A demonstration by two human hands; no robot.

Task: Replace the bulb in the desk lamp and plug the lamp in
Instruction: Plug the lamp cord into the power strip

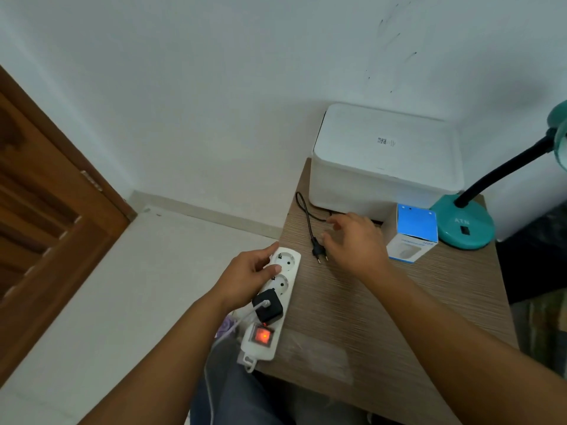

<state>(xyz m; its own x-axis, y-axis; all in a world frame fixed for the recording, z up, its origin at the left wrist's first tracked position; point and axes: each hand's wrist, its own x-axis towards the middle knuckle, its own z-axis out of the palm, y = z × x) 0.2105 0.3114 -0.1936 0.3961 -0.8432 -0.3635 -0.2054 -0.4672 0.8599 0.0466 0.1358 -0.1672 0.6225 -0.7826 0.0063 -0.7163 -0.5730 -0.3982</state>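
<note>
The white power strip (274,297) is held at its far end by the left hand (245,279) — the fingers are curled round the edge and the thumb is laid across the top socket. The red switch (261,335) on the strip is lit, and a black charger (267,305) is plugged into one socket. The strip is laid along the left edge of the brown table (399,317).

The right hand (352,243) is held just above the table with its fingers spread loosely; nothing is held in it. The black plug (317,251) is seen lying just beside its fingertips, with the cord looped back toward a white box (386,167). The teal desk lamp (466,225) is stood at the right, touching a small blue bulb box (412,236). A white wall and a wooden door (46,210) are seen behind.
</note>
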